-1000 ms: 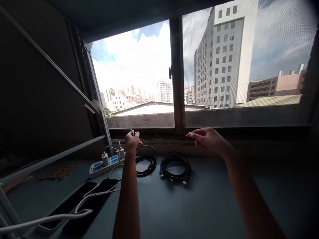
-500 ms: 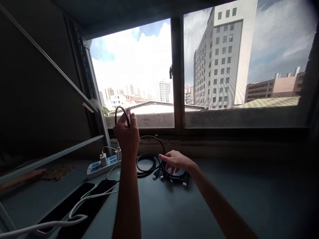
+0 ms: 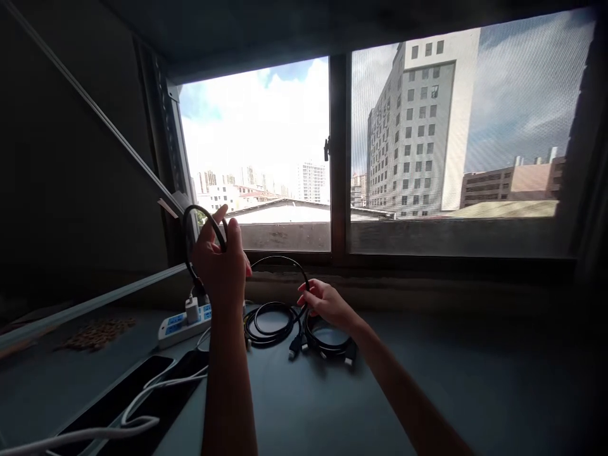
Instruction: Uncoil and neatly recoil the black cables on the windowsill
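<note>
Raised before the window, my left hand holds a loop of black cable between thumb and fingers. The cable arcs from there over to my right hand, whose thumb and fingers pinch it above the table. Under my right hand lies a coiled black cable. Another black coil rests to its left. Dark connectors with pale tips lie between and beside the coils.
A white power strip with blue sockets and a plugged-in charger stands left of the coils. White cables cross dark flat objects at the front left. Small brown pieces lie farther left. A window frame rises behind the table.
My left hand has moved left with its cable loop, which now looks wider. My right hand has closed on the cable, where its fingers were spread before. The view has shifted slightly.
</note>
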The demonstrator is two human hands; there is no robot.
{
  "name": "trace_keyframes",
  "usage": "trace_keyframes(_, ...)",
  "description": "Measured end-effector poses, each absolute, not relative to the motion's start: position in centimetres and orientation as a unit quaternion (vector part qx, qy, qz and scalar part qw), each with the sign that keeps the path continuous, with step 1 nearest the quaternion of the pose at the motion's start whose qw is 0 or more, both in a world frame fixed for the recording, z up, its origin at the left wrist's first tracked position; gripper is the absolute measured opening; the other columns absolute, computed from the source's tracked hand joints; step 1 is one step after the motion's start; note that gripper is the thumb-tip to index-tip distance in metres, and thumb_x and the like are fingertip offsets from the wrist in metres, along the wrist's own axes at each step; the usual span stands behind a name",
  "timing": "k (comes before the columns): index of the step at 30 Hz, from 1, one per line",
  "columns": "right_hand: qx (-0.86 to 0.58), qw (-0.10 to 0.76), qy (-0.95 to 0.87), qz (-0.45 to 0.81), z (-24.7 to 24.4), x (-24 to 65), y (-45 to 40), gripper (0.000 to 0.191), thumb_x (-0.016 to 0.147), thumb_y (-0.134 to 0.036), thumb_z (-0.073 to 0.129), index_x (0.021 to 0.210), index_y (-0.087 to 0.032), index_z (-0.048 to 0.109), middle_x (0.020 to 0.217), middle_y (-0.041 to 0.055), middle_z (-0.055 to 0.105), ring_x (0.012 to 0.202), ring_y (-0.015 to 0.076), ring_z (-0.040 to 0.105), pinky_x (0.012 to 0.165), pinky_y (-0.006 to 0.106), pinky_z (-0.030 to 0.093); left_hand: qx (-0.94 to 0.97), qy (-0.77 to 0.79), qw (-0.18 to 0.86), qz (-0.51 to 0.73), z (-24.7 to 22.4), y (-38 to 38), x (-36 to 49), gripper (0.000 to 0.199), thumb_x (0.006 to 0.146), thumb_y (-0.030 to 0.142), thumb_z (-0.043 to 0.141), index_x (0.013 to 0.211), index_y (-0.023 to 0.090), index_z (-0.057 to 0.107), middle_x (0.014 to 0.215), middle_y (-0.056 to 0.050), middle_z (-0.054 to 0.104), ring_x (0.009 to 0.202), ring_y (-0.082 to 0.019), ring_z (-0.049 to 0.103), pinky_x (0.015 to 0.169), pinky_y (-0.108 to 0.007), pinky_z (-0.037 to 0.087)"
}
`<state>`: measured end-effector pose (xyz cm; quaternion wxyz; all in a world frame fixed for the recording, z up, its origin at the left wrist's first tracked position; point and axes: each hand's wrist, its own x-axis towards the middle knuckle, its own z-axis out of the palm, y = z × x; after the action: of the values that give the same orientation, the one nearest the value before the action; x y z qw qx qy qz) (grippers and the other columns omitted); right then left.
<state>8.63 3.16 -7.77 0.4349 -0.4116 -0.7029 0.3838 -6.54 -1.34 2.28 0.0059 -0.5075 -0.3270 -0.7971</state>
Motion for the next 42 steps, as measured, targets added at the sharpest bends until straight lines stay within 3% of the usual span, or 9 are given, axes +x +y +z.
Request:
trace_keyframes(5, -0.348, 0.486, -0.718, 0.355, -5.8, 8.6, 1.6, 0.019, 0.087, -0.039, 0.041, 0.090, -0.021, 0.045, 0.078, 0.0018, 0.065, 0.072, 0.0129, 0.062, 0.057, 0.021, 0.046, -0.491, -0.197, 0.032, -0.848, 2.6, -2.4, -6.7, 0.035, 0.089, 0.028, 0.046, 0.120, 0.013, 0.052, 0.031, 0.012, 0.028, 0.023, -0.007, 0.028, 0.026, -0.019, 0.024)
trace_keyframes(13, -0.337, 0.554, -0.733, 0.206, -3.0, 8.7, -2.3, 0.016, 0.089, -0.036, 0.037, 0.092, -0.024, 0.047, 0.071, -0.0017, 0.065, 0.071, 0.0133, 0.059, 0.065, 0.024, 0.044, -0.411, -0.172, 0.048, -0.894, 2.9, -3.6, -7.1, 0.038, 0.092, 0.036, 0.038, 0.122, 0.015, 0.049, 0.036, 0.011, 0.025, 0.025, -0.006, 0.023, 0.027, -0.022, 0.022)
trace_keyframes(17, -0.348, 0.585, -0.723, 0.117, -1.7, 9.6, -4.1, 0.020, 0.091, -0.036, 0.033, 0.098, -0.024, 0.049, 0.067, -0.0030, 0.062, 0.065, 0.0116, 0.057, 0.067, 0.023, 0.042, -0.457, -0.186, -0.041, -0.869, 3.1, -3.7, -7.1, 0.040, 0.095, 0.037, 0.031, 0.129, 0.019, 0.042, 0.034, 0.011, 0.025, 0.024, -0.007, 0.023, 0.028, -0.022, 0.021)
trace_keyframes(21, -0.350, 0.620, -0.697, 0.080, -1.0, 10.8, -4.9, 0.021, 0.092, -0.035, 0.033, 0.099, -0.025, 0.049, 0.066, -0.0032, 0.060, 0.063, 0.0109, 0.058, 0.063, 0.021, 0.041, -0.545, -0.263, -0.143, -0.783, 2.9, -3.3, -7.0, 0.043, 0.092, 0.035, 0.038, 0.132, 0.017, 0.037, 0.033, 0.010, 0.033, 0.028, -0.010, 0.039, 0.033, -0.020, 0.033)
trace_keyframes(25, -0.379, 0.594, -0.709, 0.031, -0.4, 11.3, -6.3, 0.019, 0.091, -0.028, 0.035, 0.098, -0.025, 0.052, 0.070, -0.0036, 0.062, 0.060, 0.0098, 0.058, 0.060, 0.021, 0.040, -0.607, -0.369, -0.268, -0.651, 2.6, -3.1, -6.3, 0.052, 0.091, 0.039, 0.037, 0.132, 0.006, 0.035, 0.040, 0.003, 0.050, 0.038, -0.014, 0.053, 0.042, -0.022, 0.043)
trace_keyframes(30, -0.414, 0.504, -0.758, -0.003, -0.2, 10.3, -8.1, 0.028, 0.090, -0.024, 0.038, 0.113, -0.029, 0.054, 0.073, -0.0051, 0.066, 0.061, 0.0100, 0.060, 0.059, 0.021, 0.037, -0.649, -0.344, -0.325, -0.596, 2.6, -3.4, -4.2, 0.061, 0.086, 0.056, 0.035, 0.121, 0.009, 0.048, 0.036, 0.001, 0.046, 0.028, -0.010, 0.039, 0.030, -0.019, 0.026)
trace_keyframes(34, -0.420, 0.455, -0.785, 0.018, -0.5, 9.6, -7.8, 0.027, 0.091, -0.028, 0.037, 0.107, -0.027, 0.060, 0.073, -0.0028, 0.067, 0.064, 0.0119, 0.062, 0.056, 0.021, 0.035, -0.639, -0.325, -0.369, -0.591, 2.3, -3.2, -2.1, 0.055, 0.081, 0.034, 0.055, 0.130, 0.014, 0.039, 0.051, 0.002, 0.057, 0.032, -0.009, 0.045, 0.029, -0.017, 0.029)
trace_keyframes(37, -0.422, 0.440, -0.793, 0.018, -0.5, 9.8, -7.5, 0.023, 0.089, -0.033, 0.043, 0.098, -0.027, 0.064, 0.075, -0.0031, 0.068, 0.062, 0.0118, 0.062, 0.053, 0.020, 0.034, -0.631, -0.323, -0.330, -0.624, 2.1, -2.9, -1.1, 0.048, 0.079, 0.014, 0.049, 0.127, 0.014, 0.043, 0.047, 0.005, 0.053, 0.036, -0.008, 0.048, 0.034, -0.015, 0.037)
trace_keyframes(42, -0.429, 0.446, -0.785, 0.032, 0.2, 11.0, -8.9, 0.020, 0.082, -0.039, 0.053, 0.081, -0.027, 0.069, 0.066, -0.0033, 0.067, 0.057, 0.0120, 0.061, 0.052, 0.020, 0.036, -0.658, -0.263, -0.284, -0.646, 2.0, -3.2, -0.7, 0.034, 0.084, 0.017, 0.044, 0.118, 0.016, 0.049, 0.040, 0.008, 0.045, 0.033, -0.007, 0.044, 0.034, -0.014, 0.036)
